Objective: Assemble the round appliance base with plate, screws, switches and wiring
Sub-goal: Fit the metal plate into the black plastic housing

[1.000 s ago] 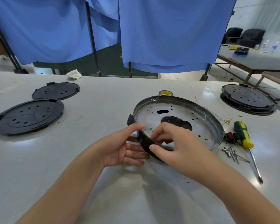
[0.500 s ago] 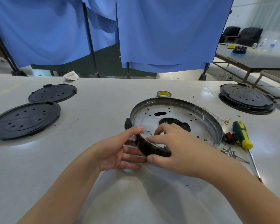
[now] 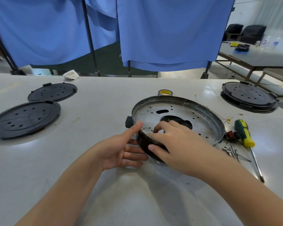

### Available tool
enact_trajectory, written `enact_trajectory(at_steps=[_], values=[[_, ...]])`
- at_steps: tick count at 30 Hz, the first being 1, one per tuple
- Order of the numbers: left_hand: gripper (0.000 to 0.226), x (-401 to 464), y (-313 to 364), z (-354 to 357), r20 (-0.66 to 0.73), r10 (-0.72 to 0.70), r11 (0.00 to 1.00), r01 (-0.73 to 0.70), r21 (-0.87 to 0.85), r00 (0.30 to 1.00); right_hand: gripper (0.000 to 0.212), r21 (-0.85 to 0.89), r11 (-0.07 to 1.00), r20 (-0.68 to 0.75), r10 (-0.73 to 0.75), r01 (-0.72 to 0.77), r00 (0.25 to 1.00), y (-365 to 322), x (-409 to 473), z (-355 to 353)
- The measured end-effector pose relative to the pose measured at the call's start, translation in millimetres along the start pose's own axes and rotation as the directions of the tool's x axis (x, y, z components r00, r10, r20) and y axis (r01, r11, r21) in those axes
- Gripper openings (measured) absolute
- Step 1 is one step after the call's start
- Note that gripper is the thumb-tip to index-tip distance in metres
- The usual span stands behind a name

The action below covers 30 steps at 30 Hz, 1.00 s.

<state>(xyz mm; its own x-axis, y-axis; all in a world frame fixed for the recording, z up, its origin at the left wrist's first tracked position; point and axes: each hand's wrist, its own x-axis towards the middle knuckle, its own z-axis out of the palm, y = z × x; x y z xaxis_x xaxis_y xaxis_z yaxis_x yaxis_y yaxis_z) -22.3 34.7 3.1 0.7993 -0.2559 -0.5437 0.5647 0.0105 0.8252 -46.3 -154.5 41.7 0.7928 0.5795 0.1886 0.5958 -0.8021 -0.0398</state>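
Observation:
The round metal appliance base (image 3: 203,110) lies on the white table, tilted, with a perforated silver plate (image 3: 175,115) inside. A black curved plastic panel (image 3: 147,144) sits on its near rim. My right hand (image 3: 171,141) grips that panel and rim, thumb outside and fingers inside over the plate. My left hand (image 3: 121,149) rests flat against the rim's outer left side, thumb up on the edge. A red switch (image 3: 230,133) with wiring lies by the base's right side. Loose screws (image 3: 232,151) and a green-yellow screwdriver (image 3: 244,134) lie to the right.
Two black perforated covers (image 3: 25,119) (image 3: 52,92) lie at the left. A stacked black base (image 3: 248,97) stands at the far right. A yellow tape roll (image 3: 165,92) sits behind the metal base. Blue curtains hang beyond the table's far edge.
My right hand has shifted its fingers further over the rim onto the plate. My left thumb has risen onto the rim edge. The base has stayed in place.

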Motion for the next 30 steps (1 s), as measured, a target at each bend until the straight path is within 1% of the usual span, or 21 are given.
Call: enact_trajectory(at_steps=[7, 13, 17, 22, 27, 30], values=[[0.091, -2.7, 0.9, -0.6, 0.016, -0.016, 1.0, 0.016, -0.017, 1.0, 0.027, 0.051, 0.999, 0.005, 0.002, -0.003, 1.0, 1.4, -2.1, 4.8], [0.072, -4.5, 2.2, -2.2, 0.048, -0.013, 0.999, 0.015, -0.032, 0.999, 0.028, 0.066, 0.998, 0.009, -0.01, 0.01, 1.0, 3.4, -5.5, 7.4], [0.069, -5.5, 1.8, 0.2, 0.03, 0.005, 0.999, -0.004, -0.032, 1.0, 0.029, 0.061, 0.998, 0.004, -0.014, 0.013, 1.0, 3.4, -7.0, 8.6], [0.068, -6.6, -0.1, 3.9, 0.012, 0.047, 0.998, -0.046, -0.053, 0.999, 0.037, 0.085, 0.996, 0.006, -0.015, 0.014, 1.0, 3.0, -11.2, 9.7], [0.065, -6.6, -0.5, 5.7, 0.015, 0.071, 0.994, -0.07, -0.08, 0.997, 0.046, 0.053, 0.998, -0.007, -0.036, 0.036, 0.999, 1.2, -15.9, 11.2], [0.043, -5.2, -0.4, 5.5, 0.001, 0.11, 0.991, -0.11, -0.078, 0.994, 0.049, 0.077, 0.996, -0.037, -0.039, 0.042, 0.999, 1.6, -17.8, 10.0]])
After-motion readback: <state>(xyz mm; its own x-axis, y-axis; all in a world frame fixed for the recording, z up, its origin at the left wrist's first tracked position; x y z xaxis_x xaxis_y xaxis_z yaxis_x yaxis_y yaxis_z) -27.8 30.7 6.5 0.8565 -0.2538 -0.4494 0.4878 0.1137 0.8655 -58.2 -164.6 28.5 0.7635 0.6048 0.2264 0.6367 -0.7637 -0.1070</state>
